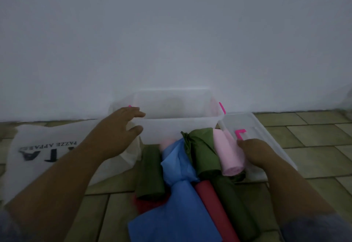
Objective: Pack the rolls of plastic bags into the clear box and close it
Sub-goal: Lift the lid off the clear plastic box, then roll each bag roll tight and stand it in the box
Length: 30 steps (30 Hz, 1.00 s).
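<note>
- Head view: a clear box (177, 116) stands open on a tiled floor (314, 146) against a pale wall (171, 32), just above the centre of the frame; its inside looks bare, though the dim light leaves that uncertain.
- The left hand (118, 127), centre left, reaches to the box's near left corner, fingers spread apart and lightly curled, the fingertips at the rim; whether they press on it cannot be told.
- The right hand (255, 154), right of centre, is closed around the side of a pink roll (226, 154), fingers wrapped behind it and the thumb on top.
- The clear lid (266, 142), with a pink latch (240, 134), lies flat on the floor at the box's right, partly under the right hand.
- The other rolls of plastic bags lie in a heap below the box, at lower centre: a green roll (150, 175) on the left, a blue bag bundle (177, 194) knotted in the middle, a second green roll (202, 152) touching the pink one, a red roll (211, 203) and a dark green roll (234, 203) beside it.
- A white bag printed with black letters (47, 150) lies on the floor at the left, under the left forearm.
</note>
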Motion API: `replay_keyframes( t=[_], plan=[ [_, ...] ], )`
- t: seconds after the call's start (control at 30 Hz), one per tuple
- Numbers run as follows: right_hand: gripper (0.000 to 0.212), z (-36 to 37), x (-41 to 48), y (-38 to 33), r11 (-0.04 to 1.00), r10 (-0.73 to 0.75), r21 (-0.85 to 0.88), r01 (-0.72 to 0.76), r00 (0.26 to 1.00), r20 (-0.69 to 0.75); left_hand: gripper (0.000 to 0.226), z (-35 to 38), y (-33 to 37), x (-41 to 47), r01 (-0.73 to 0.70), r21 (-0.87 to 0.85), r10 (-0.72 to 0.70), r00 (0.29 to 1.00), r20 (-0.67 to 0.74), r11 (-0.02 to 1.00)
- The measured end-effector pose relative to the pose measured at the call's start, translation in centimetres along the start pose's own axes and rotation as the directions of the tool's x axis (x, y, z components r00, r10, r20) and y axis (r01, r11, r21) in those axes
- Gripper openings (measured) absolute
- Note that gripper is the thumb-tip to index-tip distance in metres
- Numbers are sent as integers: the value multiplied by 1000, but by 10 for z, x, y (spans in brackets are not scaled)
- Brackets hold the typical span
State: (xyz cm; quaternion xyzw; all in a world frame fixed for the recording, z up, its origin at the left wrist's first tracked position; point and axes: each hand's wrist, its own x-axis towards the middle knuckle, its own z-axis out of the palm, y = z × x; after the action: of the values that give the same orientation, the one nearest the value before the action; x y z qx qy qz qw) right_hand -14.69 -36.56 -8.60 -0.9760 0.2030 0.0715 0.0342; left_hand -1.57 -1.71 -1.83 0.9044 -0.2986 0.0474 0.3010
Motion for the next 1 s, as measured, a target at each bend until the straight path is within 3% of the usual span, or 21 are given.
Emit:
replay_keyframes(
  t=[0.07,0.17,0.3,0.4,0.47,0.5,0.6,0.67,0.83,1.0],
  plan=[
    [36,6,-1,4,1000,17,2,-17,999,41,32,-14,-4,-22,27,-45,-25,998,50,999],
    [35,3,-7,5,998,56,-11,-55,996,68,34,-25,-15,-61,112,21,-114,979,167,993],
    [36,-7,-20,-4,979,92,181,-96,995,29,61,-11,-33,-113,198,248,-296,833,468,948],
    [34,-24,-36,-19,923,161,378,-65,960,-227,83,17,-41,-139,145,442,-386,758,526,885],
    [23,-33,-63,-48,917,171,400,-2,906,-388,90,33,-41,-147,179,479,-436,745,505,859],
    [17,-33,-80,-66,925,137,379,25,908,-395,92,39,-41,-148,201,482,-454,741,494,853],
    [17,-16,-127,-121,985,-96,123,117,982,-160,97,49,-43,-148,238,485,-480,741,470,842],
    [25,1,-143,-139,989,-148,13,150,986,-81,97,50,-44,-147,251,476,-486,736,472,843],
    [34,17,-147,-160,992,-49,111,53,998,-37,96,50,-44,-148,262,461,-483,740,468,848],
    [70,25,-145,-183,996,75,40,-74,997,-8,106,45,-43,-147,268,435,-472,742,476,860]
  ],
)
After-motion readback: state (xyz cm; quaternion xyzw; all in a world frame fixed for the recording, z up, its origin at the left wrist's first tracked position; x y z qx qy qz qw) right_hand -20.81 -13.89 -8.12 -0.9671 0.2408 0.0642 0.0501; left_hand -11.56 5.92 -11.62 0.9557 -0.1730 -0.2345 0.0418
